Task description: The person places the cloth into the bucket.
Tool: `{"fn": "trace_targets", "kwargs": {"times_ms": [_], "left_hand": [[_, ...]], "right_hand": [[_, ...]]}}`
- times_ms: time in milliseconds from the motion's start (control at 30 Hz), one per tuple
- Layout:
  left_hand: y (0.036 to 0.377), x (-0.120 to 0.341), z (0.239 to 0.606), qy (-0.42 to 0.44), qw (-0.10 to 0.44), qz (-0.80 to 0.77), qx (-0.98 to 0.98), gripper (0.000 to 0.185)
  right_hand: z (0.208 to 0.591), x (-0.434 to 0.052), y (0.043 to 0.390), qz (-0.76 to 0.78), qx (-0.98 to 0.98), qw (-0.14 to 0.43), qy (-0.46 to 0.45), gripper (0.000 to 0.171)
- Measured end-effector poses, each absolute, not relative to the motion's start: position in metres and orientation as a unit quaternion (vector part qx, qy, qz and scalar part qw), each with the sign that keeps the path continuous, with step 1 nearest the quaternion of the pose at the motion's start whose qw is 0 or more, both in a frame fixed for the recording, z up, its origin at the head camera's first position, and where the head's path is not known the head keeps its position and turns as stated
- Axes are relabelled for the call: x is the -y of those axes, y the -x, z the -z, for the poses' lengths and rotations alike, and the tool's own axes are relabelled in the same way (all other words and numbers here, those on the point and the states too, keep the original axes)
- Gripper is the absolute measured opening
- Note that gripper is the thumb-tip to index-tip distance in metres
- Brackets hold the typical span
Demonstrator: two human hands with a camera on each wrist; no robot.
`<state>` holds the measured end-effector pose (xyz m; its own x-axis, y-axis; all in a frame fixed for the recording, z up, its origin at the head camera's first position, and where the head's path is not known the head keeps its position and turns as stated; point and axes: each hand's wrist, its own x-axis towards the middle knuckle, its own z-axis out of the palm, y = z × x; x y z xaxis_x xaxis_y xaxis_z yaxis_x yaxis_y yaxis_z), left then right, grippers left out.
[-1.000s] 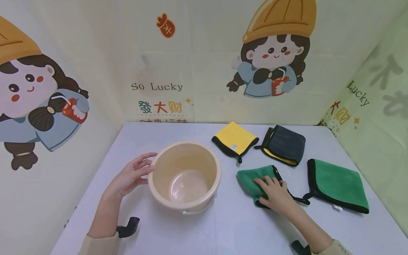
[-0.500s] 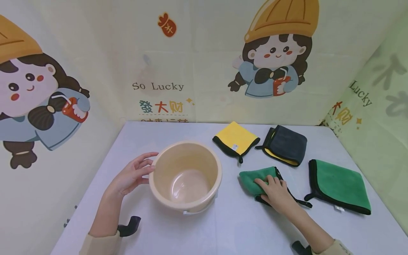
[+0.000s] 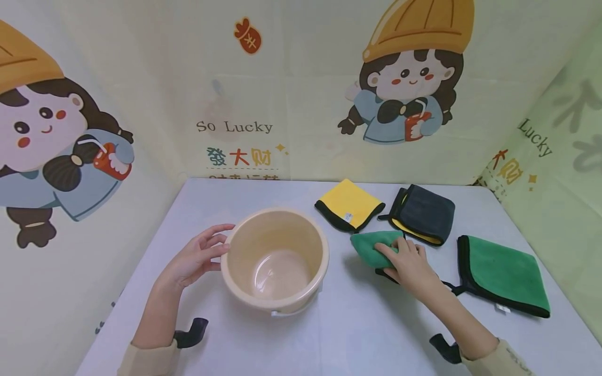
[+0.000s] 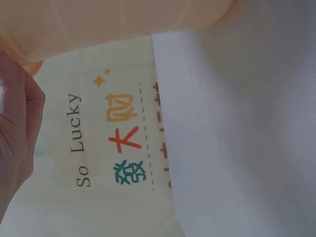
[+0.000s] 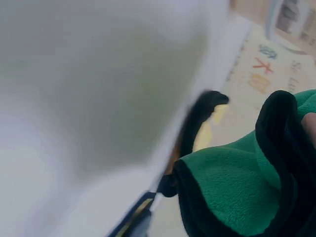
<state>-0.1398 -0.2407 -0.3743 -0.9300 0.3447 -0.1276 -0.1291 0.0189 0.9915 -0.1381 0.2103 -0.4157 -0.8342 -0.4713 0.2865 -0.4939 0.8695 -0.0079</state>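
Observation:
A cream bucket (image 3: 275, 303) with a light handle stands upright on the table. The fingertips of my left hand (image 3: 199, 256) rest against its rim from the left; in the left wrist view this hand (image 4: 17, 113) is beside the bucket wall (image 4: 113, 19). My right hand (image 3: 414, 269) grips a green towel (image 3: 373, 248) with black edging between thumb and fingers, raised over the table right of the bucket. In the right wrist view the towel (image 5: 232, 182) hangs bunched, a fingertip at its edge, the rest of the hand out of frame.
A yellow towel (image 3: 350, 201) with black edging lies at the back, beside a folded dark grey towel (image 3: 428, 211). Another green towel (image 3: 505, 274) lies flat at the right. A printed cloth backdrop (image 3: 305, 104) rises behind and beside the white table (image 3: 357, 339).
My right hand has lifted the green towel off the table and moved it up and slightly away. The left hand and the bucket have stayed in place.

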Motion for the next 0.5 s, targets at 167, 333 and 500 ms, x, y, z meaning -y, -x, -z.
{"fn": "trace_targets", "kwargs": {"times_ms": [167, 333, 500], "left_hand": [[0.14, 0.241, 0.375, -0.078, 0.173, -0.699, -0.689, 0.04], [0.141, 0.241, 0.375, -0.077, 0.172, -0.698, -0.691, 0.04], [0.141, 0.241, 0.375, -0.066, 0.169, -0.687, -0.704, 0.041]], "right_hand": [[0.392, -0.201, 0.148, -0.074, 0.943, 0.171, -0.276, 0.055], [0.365, -0.183, 0.157, -0.101, 0.929, 0.193, -0.298, 0.054], [0.342, -0.158, 0.161, -0.109, 0.921, 0.189, -0.324, 0.052]]}}
